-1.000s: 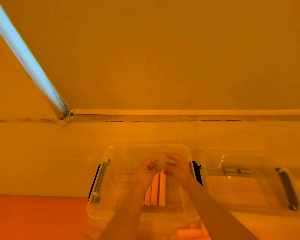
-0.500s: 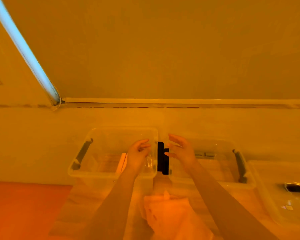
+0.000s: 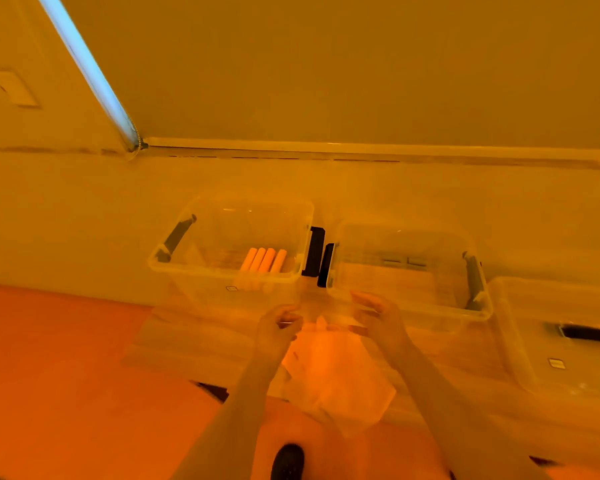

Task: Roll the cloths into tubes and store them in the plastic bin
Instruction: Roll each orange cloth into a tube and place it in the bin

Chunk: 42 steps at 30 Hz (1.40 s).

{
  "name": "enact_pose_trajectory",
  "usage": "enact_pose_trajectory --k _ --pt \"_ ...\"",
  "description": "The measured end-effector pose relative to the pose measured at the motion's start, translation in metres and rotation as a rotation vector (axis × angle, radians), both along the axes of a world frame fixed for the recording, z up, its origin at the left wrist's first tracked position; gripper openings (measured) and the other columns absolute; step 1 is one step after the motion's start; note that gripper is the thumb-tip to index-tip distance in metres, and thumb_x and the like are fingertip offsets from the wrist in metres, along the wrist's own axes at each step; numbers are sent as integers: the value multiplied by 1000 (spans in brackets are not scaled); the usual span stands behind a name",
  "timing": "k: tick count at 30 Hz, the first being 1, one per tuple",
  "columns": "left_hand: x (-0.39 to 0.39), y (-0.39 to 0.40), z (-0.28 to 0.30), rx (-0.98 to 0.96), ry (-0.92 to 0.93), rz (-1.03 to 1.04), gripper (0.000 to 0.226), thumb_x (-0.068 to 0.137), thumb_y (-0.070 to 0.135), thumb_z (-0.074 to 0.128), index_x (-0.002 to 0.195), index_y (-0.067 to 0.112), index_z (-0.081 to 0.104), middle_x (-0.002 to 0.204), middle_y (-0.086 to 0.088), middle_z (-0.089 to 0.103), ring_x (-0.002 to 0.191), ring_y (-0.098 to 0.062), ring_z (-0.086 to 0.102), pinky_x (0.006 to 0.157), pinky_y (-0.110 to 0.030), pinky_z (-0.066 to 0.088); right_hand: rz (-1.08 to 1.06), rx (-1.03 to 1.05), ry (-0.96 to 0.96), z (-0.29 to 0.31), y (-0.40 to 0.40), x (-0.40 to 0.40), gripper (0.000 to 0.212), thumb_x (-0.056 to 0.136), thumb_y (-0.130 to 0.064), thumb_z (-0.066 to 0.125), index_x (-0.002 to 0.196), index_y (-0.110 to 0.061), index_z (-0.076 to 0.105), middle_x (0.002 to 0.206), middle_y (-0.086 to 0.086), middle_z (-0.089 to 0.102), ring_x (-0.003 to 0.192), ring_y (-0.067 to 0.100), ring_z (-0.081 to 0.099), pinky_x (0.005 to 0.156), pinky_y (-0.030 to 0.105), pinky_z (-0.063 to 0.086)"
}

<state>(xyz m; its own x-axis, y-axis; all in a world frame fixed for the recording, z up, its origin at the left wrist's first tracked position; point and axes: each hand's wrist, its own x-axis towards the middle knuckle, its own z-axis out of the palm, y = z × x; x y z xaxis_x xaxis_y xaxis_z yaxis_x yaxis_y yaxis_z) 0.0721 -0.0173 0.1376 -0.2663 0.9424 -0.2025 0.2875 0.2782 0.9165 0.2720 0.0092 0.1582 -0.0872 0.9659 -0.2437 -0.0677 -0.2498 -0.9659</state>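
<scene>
Both forearms reach forward, left hand [image 3: 278, 327] and right hand [image 3: 378, 315] facing each other (fingers loosely curled, no visible grip).

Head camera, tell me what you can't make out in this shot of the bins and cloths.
- Left hand and right hand: motion blur and orange light hide whether the fingers grip the cloth.
- Rolls in the left bin: about four; the near wall blurs their lower ends.
- Right bin: small items inside, too small to name.
- Third bin: cut off by the right edge.
</scene>
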Motion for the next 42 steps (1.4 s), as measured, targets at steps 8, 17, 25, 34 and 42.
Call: enact_pose_trajectory --k 8,17,25,34,42 --pt "5 -26 -59 -121 -65 47 28 83 2 67 110 11 65 84 -1 65 72 -16 60 66 -31 50 126 -131 -185 -64 3 15 36 85 0 64 115 -20 62 128 5 54 98 17 59 75 32 55" --pt "7 -12 -90 -180 -24 36 30 80 0 69 106 15 64 89 0 63 79 -11 59 67 -16 45 288 -72 -424 -110 23 22 33 82 -5 69 104 -30 65 135 5 46 123 26 46 101 48 45" --pt "19 -18 -107 -255 -7 111 34 80 -2 68 112 6 64 97 -6 61 87 -18 59 80 -32 48 357 -78 -474 -132 26 33 25 82 -3 67 103 -17 69 127 4 51 114 23 52 94 38 49" --pt "29 -28 -117 -304 9 185 35 83 6 68 117 10 63 111 -3 58 97 -15 55 87 -36 51 361 -213 -432 -134 19 31 24 83 -6 68 107 -9 69 130 6 56 107 20 55 89 30 46" --pt "34 -31 -120 -303 13 239 32 83 5 66 114 13 65 107 0 57 98 -16 55 88 -36 51 368 -209 -473 -137 17 33 22 80 -1 69 96 -16 70 120 6 60 104 19 53 85 31 47"
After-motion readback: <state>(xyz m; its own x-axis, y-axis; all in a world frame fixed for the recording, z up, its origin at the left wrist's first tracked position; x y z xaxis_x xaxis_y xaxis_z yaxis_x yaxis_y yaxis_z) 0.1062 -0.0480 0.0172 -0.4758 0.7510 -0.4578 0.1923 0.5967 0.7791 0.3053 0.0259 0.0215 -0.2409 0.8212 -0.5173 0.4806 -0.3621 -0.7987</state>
